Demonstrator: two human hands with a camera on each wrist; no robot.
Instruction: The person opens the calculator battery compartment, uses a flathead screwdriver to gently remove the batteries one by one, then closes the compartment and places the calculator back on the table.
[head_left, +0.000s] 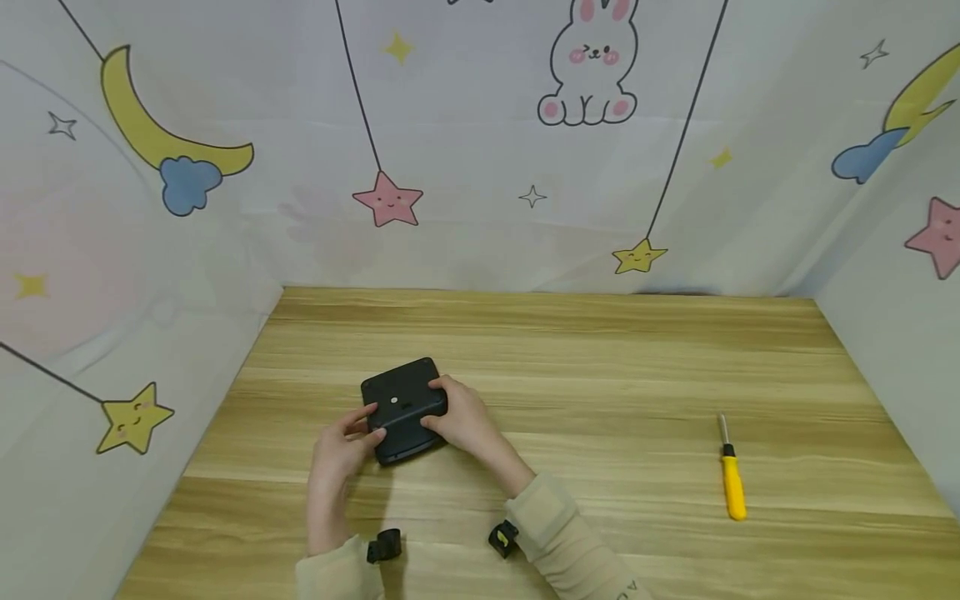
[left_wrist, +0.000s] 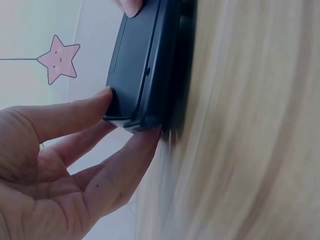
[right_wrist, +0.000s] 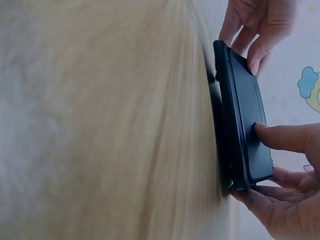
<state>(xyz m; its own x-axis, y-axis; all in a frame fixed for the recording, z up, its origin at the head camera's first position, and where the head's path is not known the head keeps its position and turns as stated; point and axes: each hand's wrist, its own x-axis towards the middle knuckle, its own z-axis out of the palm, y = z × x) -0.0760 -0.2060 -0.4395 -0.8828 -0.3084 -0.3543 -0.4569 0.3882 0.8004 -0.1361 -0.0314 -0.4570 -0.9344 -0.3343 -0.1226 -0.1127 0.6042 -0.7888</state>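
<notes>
A flat black plastic device (head_left: 401, 385), shaped like a desk calculator turned face down, is at the left-middle of the table. Its upper face has a raised step and a small pale round spot. My left hand (head_left: 339, 452) grips its left side, thumb on the upper face; in the left wrist view the fingers (left_wrist: 142, 150) curl under the edge. At the opposite side, my right hand (head_left: 463, 418) holds it between thumb and fingers. The right wrist view shows that thumb (right_wrist: 280, 137) pressing the panel of the device (right_wrist: 245, 100). The device's underside is hidden.
A screwdriver (head_left: 732, 483) with a yellow handle lies at the right of the wood-grain table (head_left: 600, 375). Printed cloth walls (head_left: 480, 242) enclose the back and sides. Black wrist mounts (head_left: 386, 546) sit by both sleeves.
</notes>
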